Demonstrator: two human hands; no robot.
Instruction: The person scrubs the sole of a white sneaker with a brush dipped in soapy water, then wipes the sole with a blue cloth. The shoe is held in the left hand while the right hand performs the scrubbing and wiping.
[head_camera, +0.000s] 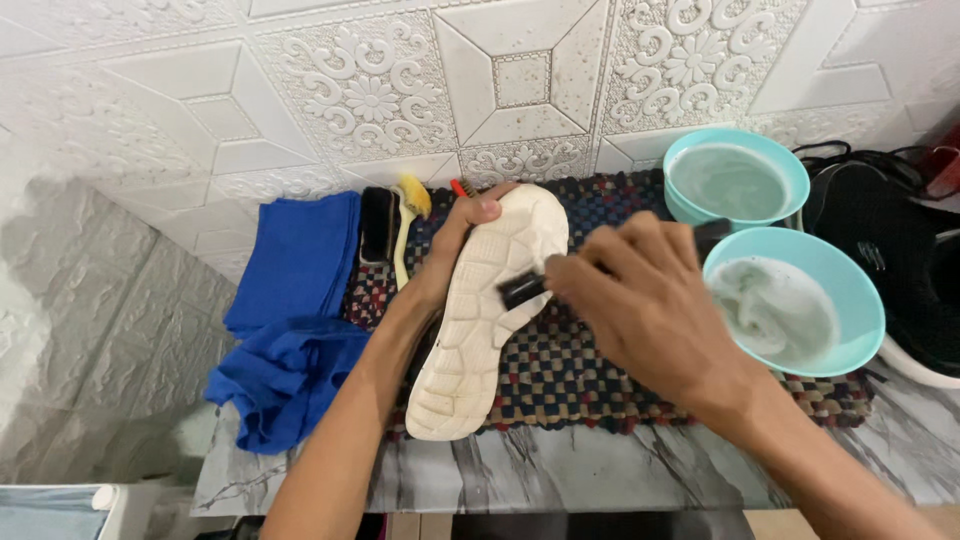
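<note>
The left hand (462, 232) grips the toe end of a shoe with a cream-white, grooved rubber sole (490, 310), fingers curled over the edge, holding it sole-up over a checked woven mat (570, 370) on the marble-patterned table (560, 470). The sole looks scuffed and faintly yellowed (its tread is cut into irregular blocks). The right hand (650, 300) is closed around a small dark brush (525, 290) pressed against the sole's middle. Beside the right hand stand two turquoise plastic basins (850, 290) of cloudy water. Blue cloths (295, 300) lie left of the mat, with a yellow-bristled brush (408, 215) near the wall, and a black shoe (900, 260) lies at far right.
</note>
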